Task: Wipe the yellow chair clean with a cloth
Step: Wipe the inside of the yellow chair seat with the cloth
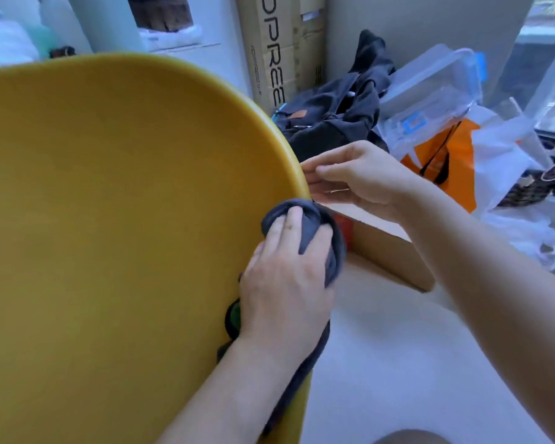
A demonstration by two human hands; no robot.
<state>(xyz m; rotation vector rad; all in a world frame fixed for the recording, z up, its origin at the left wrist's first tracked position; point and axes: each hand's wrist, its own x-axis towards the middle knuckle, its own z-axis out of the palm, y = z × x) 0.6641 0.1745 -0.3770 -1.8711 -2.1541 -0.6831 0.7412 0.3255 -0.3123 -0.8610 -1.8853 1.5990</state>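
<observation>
Yellow moulded plastic chair [116,219] fills the left and centre of the view, smooth curved surface facing the camera, rounded rim running from top left down the right side. Dark grey bunched cloth [332,248] sits on the chair's right edge, about halfway down the rim. Left hand [282,293] comes up from the bottom and clutches the cloth, fingers curled over the wad and pressing it against the chair surface; a loose tail of cloth hangs down along the right edge under the wrist. Right hand [362,177] comes in from the right and pinches the chair rim just above the cloth, thumb on the near side, fingertips wrapped round the edge. The hands are close together but not touching. A small dark and green part shows at the chair beside the left wrist, can't tell what it is. Behind the chair: tall brown cardboard carton with black lettering [276,52], upright at the wall; black fabric backpack [340,113] slumped beside it; clear plastic storage box with blue clips [430,88] tilted on a pile; orange carrier bag [446,161] and white plastic bags [500,155] to the right. Low brown cardboard box [388,248] lies on the pale floor [398,363] just right of the chair's edge
</observation>
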